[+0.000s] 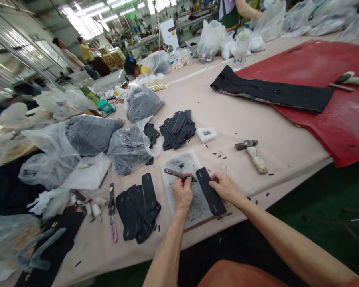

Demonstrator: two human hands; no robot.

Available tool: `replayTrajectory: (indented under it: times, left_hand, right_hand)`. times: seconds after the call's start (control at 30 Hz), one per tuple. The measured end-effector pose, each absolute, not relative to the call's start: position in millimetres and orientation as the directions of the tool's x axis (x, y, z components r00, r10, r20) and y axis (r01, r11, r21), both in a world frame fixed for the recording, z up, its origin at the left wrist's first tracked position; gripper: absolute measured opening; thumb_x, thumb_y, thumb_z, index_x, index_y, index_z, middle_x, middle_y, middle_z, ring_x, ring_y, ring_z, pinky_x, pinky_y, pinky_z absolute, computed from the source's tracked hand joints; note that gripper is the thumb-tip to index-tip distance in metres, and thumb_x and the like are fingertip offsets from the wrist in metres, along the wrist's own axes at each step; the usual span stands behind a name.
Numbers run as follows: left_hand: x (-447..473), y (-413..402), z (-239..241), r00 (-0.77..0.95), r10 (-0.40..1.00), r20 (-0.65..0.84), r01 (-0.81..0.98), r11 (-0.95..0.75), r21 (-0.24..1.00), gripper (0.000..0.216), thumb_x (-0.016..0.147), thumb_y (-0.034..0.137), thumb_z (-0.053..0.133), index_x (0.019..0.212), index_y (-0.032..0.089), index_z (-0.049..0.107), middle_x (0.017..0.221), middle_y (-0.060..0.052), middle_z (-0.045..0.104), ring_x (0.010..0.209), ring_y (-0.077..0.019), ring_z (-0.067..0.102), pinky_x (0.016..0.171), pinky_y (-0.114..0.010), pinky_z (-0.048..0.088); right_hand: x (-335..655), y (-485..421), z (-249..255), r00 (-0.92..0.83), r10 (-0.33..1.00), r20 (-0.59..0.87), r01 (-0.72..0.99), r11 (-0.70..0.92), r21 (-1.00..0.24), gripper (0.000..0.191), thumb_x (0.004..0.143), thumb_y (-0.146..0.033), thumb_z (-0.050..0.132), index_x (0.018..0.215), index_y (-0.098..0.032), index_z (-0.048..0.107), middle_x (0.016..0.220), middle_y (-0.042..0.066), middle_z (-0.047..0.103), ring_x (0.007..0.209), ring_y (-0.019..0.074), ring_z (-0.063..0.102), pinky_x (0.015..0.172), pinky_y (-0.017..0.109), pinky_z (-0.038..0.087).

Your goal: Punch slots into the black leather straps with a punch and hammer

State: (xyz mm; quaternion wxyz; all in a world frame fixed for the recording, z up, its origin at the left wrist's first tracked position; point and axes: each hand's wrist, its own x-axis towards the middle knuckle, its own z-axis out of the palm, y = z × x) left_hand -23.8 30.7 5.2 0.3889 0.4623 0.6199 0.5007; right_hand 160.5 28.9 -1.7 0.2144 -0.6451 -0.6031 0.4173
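Gripped a metal tool [176,173] in the left hand [184,192]. Pinched the edge of a black strip [210,192] with the right hand [225,185].

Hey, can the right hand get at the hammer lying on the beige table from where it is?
Probably yes: the hammer lies just beyond the right hand, and nothing visible stands between them. It would likely need to let go of the black strip first.

This place is a workshop with factory character: a long counter [218,109] carries a hammer [253,154], a heap of flat black pieces [178,129] and filled plastic bags [209,42]; behind, a white machine [169,35] stands under tube lights [127,12].
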Motion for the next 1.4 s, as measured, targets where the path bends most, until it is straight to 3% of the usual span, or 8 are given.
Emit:
replayTrajectory:
  times: [0.3,0.43,0.57,0.67,0.73,0.83,0.9,1.4]
  left_hand:
    - [-45.1,6.4,20.3,-0.489,0.872,-0.016,-0.017,0.008,1.000,0.025,0.081,0.033,0.067,0.096,0.013,0.069,0.088,-0.008,0.075,0.081,-0.0193,0.072,0.080,-0.035,0.060]
    - [-54.3,3.2,27.9,-0.547,0.837,0.000,-0.074,-0.048,0.996,0.026,0.080,0.035,0.069,0.094,0.013,0.069,0.086,-0.007,0.074,0.079,-0.0188,0.072,0.079,-0.035,0.060]
    - [-56.0,2.9,23.9,-0.544,0.839,-0.032,-0.106,-0.032,0.994,0.026,0.078,0.035,0.070,0.091,0.013,0.069,0.085,-0.007,0.074,0.078,-0.0193,0.072,0.075,-0.034,0.060]
    - [-52.7,1.9,14.3,-0.529,0.845,-0.075,-0.106,0.023,0.994,0.027,0.076,0.036,0.071,0.090,0.013,0.069,0.084,-0.007,0.074,0.076,-0.0192,0.071,0.073,-0.033,0.059]
    - [-48.3,1.3,6.8,-0.505,0.856,-0.114,-0.099,0.074,0.992,0.027,0.076,0.036,0.070,0.090,0.013,0.069,0.082,-0.007,0.074,0.074,-0.0188,0.071,0.073,-0.033,0.059]
    - [-38.4,3.0,-2.5,-0.460,0.874,-0.160,-0.111,0.122,0.986,0.026,0.077,0.037,0.068,0.088,0.013,0.068,0.080,-0.006,0.073,0.072,-0.0185,0.070,0.071,-0.032,0.058]
    - [-31.1,6.4,-6.2,-0.443,0.881,-0.170,-0.114,0.132,0.985,0.025,0.077,0.035,0.067,0.088,0.013,0.068,0.081,-0.007,0.073,0.073,-0.0186,0.070,0.071,-0.031,0.058]
    - [-16.3,55.8,-9.4,-0.297,0.954,-0.051,0.067,0.074,0.995,0.021,0.080,0.030,0.062,0.091,0.015,0.071,0.088,-0.008,0.074,0.081,-0.0202,0.071,0.078,-0.033,0.058]
  right_hand:
    - [164.2,87.7,43.4,-0.404,0.902,-0.156,0.792,0.259,-0.552,0.027,0.078,-0.008,0.050,0.094,-0.020,0.067,0.079,0.003,0.067,0.072,0.0163,0.055,0.066,0.027,0.033]
    - [139.5,98.4,56.9,-0.781,0.624,-0.017,0.605,0.751,-0.266,0.015,0.075,-0.010,0.057,0.075,-0.020,0.068,0.077,0.005,0.066,0.083,0.0216,0.054,0.093,0.041,0.034]
    - [116.8,81.1,42.6,-0.935,0.330,0.129,0.321,0.943,-0.088,0.016,0.085,-0.017,0.054,0.073,-0.021,0.065,0.081,0.004,0.062,0.091,0.0235,0.050,0.113,0.053,0.017]
    - [117.1,58.8,24.9,-0.896,0.352,0.271,0.336,0.936,-0.107,0.016,0.089,-0.016,0.050,0.089,-0.020,0.066,0.100,0.007,0.063,0.101,0.0228,0.050,0.115,0.051,0.017]
    - [125.6,46.4,13.8,-0.742,0.563,0.364,0.518,0.826,-0.221,0.019,0.088,-0.015,0.049,0.099,-0.019,0.065,0.115,0.009,0.061,0.111,0.0237,0.049,0.114,0.050,0.020]
    - [139.4,38.2,-0.7,-0.248,0.909,0.335,0.802,0.386,-0.455,0.035,0.089,-0.029,0.054,0.120,-0.013,0.058,0.128,0.017,0.056,0.118,0.0290,0.047,0.106,0.048,0.033]
    - [142.4,38.1,-8.1,-0.076,0.970,0.231,0.834,0.189,-0.519,0.058,0.085,-0.043,0.059,0.130,-0.008,0.051,0.131,0.022,0.054,0.120,0.0326,0.048,0.102,0.048,0.037]
    - [123.4,-11.0,-17.9,-0.178,0.984,-0.004,0.881,0.158,-0.447,0.072,0.088,-0.033,0.041,0.151,-0.002,0.029,0.157,0.017,0.033,0.147,0.0309,0.024,0.117,0.057,0.014]
